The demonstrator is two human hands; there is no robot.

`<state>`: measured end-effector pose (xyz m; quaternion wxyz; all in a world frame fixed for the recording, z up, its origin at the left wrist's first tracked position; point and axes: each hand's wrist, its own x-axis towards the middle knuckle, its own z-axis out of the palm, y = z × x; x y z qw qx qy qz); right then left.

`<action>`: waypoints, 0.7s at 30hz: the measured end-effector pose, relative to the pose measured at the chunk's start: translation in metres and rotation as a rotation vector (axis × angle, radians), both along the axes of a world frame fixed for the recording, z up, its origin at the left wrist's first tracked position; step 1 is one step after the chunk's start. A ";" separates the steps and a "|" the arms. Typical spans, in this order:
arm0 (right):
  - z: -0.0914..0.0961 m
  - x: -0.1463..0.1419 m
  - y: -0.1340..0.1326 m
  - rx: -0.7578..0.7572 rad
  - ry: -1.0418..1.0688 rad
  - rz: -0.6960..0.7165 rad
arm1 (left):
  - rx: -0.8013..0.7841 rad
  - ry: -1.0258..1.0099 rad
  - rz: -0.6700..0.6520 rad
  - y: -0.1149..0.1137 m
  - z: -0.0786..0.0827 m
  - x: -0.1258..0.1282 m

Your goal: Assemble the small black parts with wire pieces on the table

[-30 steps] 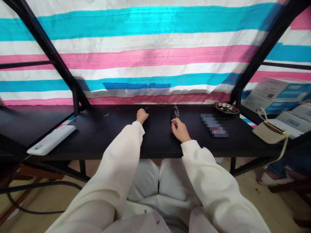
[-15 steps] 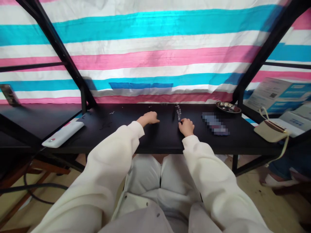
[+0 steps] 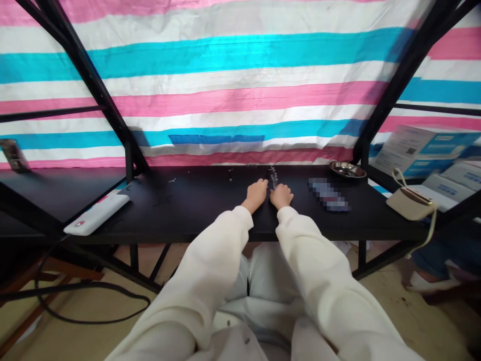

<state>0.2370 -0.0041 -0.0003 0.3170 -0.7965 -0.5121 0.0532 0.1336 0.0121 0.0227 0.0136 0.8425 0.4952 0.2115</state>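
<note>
A short strand of small clear or grey beads [image 3: 274, 176] lies on the black table [image 3: 203, 200]. My right hand [image 3: 281, 196] rests at the strand's near end with its fingers curled; whether it grips the beads is hidden. Just left of the strand, my left hand [image 3: 257, 193] is closed, its fingertips pointing at the beads. Anything between those fingers is too small to make out. The two hands are close together with a narrow gap. Beside the strand is a thin dark object, partly hidden by my left hand.
Tiny dark and light pieces [image 3: 230, 175] and a white scrap [image 3: 172, 180] lie farther left. A white oblong device [image 3: 96, 213] sits at the left end. Rightward are a blurred-out flat item [image 3: 328, 194], a metal dish [image 3: 347, 170] and a beige bag [image 3: 411, 203]. Black posts frame the table.
My left hand has moved right, from the table's middle to beside the bead strand and my right hand. My right hand stays at the strand's near end. The view has shifted slightly.
</note>
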 end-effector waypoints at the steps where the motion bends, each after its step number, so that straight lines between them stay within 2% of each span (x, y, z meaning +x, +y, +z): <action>1: 0.000 -0.001 -0.001 0.014 -0.009 -0.003 | 0.019 -0.020 0.019 0.000 0.000 -0.003; 7: -0.002 -0.002 -0.003 0.057 -0.075 -0.013 | -0.035 -0.164 0.015 0.004 -0.007 -0.028; 11: 0.000 -0.002 -0.003 0.043 -0.084 -0.021 | -0.068 -0.249 0.097 0.010 -0.007 -0.038; 18: 0.005 -0.001 -0.002 -0.072 -0.118 -0.020 | -0.107 -0.059 0.049 0.020 -0.005 -0.030; 21: 0.006 -0.001 -0.004 -0.083 -0.134 -0.004 | -0.112 -0.071 0.057 0.019 -0.007 -0.027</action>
